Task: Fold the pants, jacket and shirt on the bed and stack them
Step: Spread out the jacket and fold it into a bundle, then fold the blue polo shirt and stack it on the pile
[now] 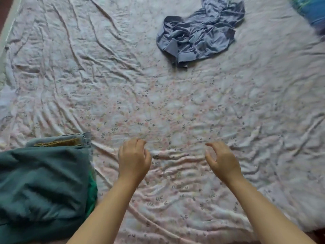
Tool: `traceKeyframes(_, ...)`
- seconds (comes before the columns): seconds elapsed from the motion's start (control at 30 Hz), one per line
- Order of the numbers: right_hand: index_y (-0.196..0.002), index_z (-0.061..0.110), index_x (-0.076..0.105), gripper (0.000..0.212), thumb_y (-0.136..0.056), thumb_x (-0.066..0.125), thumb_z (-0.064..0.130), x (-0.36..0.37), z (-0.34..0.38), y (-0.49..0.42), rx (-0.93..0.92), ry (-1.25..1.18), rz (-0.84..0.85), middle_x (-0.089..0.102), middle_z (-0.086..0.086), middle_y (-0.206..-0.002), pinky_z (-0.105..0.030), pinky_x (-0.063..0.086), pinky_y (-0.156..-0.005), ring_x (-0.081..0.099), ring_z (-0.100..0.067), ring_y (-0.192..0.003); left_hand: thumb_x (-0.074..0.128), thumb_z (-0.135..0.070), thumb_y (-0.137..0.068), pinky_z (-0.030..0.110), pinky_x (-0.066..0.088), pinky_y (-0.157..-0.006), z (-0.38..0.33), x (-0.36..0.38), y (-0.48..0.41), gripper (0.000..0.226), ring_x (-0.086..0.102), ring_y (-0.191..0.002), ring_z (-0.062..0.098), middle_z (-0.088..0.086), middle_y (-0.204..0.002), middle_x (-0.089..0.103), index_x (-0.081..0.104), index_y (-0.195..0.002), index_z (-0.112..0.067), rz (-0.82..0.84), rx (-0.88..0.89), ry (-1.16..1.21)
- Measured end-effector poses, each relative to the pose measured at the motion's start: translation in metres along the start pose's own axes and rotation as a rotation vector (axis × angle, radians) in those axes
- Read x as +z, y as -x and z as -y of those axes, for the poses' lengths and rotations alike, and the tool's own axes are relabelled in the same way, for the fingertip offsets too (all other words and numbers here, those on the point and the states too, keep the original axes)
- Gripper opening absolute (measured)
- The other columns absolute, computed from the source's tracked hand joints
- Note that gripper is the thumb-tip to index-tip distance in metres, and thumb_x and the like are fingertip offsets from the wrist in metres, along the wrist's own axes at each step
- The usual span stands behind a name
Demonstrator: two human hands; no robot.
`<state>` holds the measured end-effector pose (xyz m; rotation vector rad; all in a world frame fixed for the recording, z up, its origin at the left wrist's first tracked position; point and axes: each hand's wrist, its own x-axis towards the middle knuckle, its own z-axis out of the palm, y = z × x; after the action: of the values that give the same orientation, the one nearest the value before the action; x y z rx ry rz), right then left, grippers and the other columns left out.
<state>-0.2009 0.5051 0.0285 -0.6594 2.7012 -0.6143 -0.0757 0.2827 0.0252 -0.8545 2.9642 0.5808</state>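
A crumpled grey-blue garment [200,32] lies unfolded at the far side of the bed. At the near left sits a folded teal garment [42,187] on top of folded light-blue jeans [70,140], whose waistband shows at the stack's far edge. My left hand [133,159] hovers over the sheet just right of the stack, fingers loosely curled, holding nothing. My right hand [223,161] is level with it further right, fingers apart and empty. Both hands are well short of the grey-blue garment.
The bed [158,103] is covered by a wrinkled pale pink floral sheet. A blue patterned pillow or cloth [313,11] lies at the far right corner. The bed's left edge and dark floor [5,9] show at the top left.
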Motion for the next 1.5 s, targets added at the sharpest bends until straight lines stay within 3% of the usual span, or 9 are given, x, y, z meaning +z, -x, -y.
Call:
traceKeyframes(0.27,-0.125,0.013,0.050,0.035,-0.093,0.048,0.025,0.005,-0.045,-0.118,-0.039,-0.012,0.031,0.052,-0.004,-0.122,-0.030,0.043,-0.085,0.048,-0.018,-0.112,0.062,-0.023,-0.084,0.046,0.043,-0.089,-0.036,0.065,-0.115,0.035,0.055,-0.110,0.033,0.013,-0.118,0.061,0.061,-0.115,-0.006,0.023,0.010,-0.037)
traceKeyframes(0.5,-0.131,0.015,0.044,0.041,-0.092,0.049,0.022,0.051,-0.050,-0.238,-0.075,-0.081,0.089,0.048,-0.003,-0.126,-0.032,0.042,-0.094,0.044,-0.018,-0.117,0.044,-0.036,-0.092,0.044,0.022,-0.107,-0.014,0.119,-0.244,0.043,0.026,-0.134,0.027,0.007,-0.147,0.031,0.044,-0.133,-0.023,0.072,-0.022,-0.073)
traceKeyframes(0.63,-0.130,0.010,0.045,0.044,-0.088,0.056,0.018,0.074,-0.049,-0.311,-0.118,-0.142,-0.049,0.049,-0.009,-0.123,-0.034,0.039,-0.099,0.045,-0.023,-0.116,0.036,-0.048,-0.073,0.048,0.029,-0.094,0.004,0.154,-0.267,0.046,0.037,-0.119,0.028,0.008,-0.134,0.044,0.051,-0.114,-0.033,-0.063,-0.040,-0.011)
traceKeyframes(0.77,-0.125,0.003,0.048,0.047,-0.084,0.060,0.023,0.103,-0.036,-0.381,-0.094,-0.200,-0.336,0.051,-0.019,-0.115,-0.039,0.042,-0.093,0.049,-0.031,-0.105,0.039,-0.044,-0.069,0.048,0.037,-0.084,0.009,0.170,-0.270,0.038,0.037,-0.105,0.024,0.010,-0.124,0.051,0.046,-0.105,-0.035,-0.186,-0.030,-0.012)
traceKeyframes(0.93,-0.122,0.004,0.053,0.046,-0.081,0.061,0.021,0.118,-0.013,-0.430,0.019,-0.273,-0.554,0.048,-0.022,-0.115,-0.029,0.041,-0.087,0.051,-0.029,-0.101,0.042,-0.043,-0.068,0.043,0.037,-0.081,0.012,0.175,-0.273,0.038,0.039,-0.104,0.025,0.008,-0.123,0.052,0.047,-0.104,-0.033,-0.215,-0.010,-0.011)
traceKeyframes(1.03,-0.104,0.000,0.062,0.026,-0.081,0.057,0.012,0.117,-0.015,-0.438,-0.030,-0.280,-0.577,0.054,-0.023,-0.101,-0.021,0.040,-0.076,0.052,-0.026,-0.086,0.042,-0.043,-0.068,0.042,0.036,-0.081,0.013,0.176,-0.272,0.039,0.040,-0.106,0.026,0.008,-0.123,0.052,0.047,-0.105,-0.033,-0.220,-0.012,-0.013)
traceKeyframes(1.13,-0.095,-0.004,0.065,0.018,-0.084,0.055,0.006,0.111,-0.020,-0.434,-0.015,-0.289,-0.565,0.058,-0.026,-0.094,-0.014,0.025,-0.064,0.054,-0.033,-0.083,0.041,-0.043,-0.068,0.041,0.034,-0.082,0.013,0.175,-0.273,0.039,0.039,-0.107,0.025,0.009,-0.123,0.052,0.046,-0.105,-0.033,-0.234,-0.006,0.003)
traceKeyframes(1.37,-0.085,-0.004,0.064,0.009,-0.083,0.060,0.003,0.106,-0.039,-0.327,0.070,-0.399,-0.431,0.061,-0.021,-0.087,-0.016,0.027,-0.064,0.047,-0.021,-0.075,0.040,-0.042,-0.070,0.044,0.035,-0.086,0.008,0.160,-0.269,0.043,0.051,-0.106,0.035,0.012,-0.121,0.055,0.059,-0.104,-0.024,-0.204,0.011,0.000)
traceKeyframes(1.5,-0.085,0.000,0.065,0.008,-0.083,0.063,0.007,0.100,-0.056,-0.234,0.209,-0.428,-0.341,0.064,-0.016,-0.085,-0.020,0.032,-0.065,0.053,-0.023,-0.077,0.035,-0.042,-0.074,0.048,0.030,-0.100,-0.002,0.142,-0.232,0.058,0.042,-0.122,0.036,0.014,-0.133,0.048,0.057,-0.119,-0.014,-0.055,0.009,0.071)
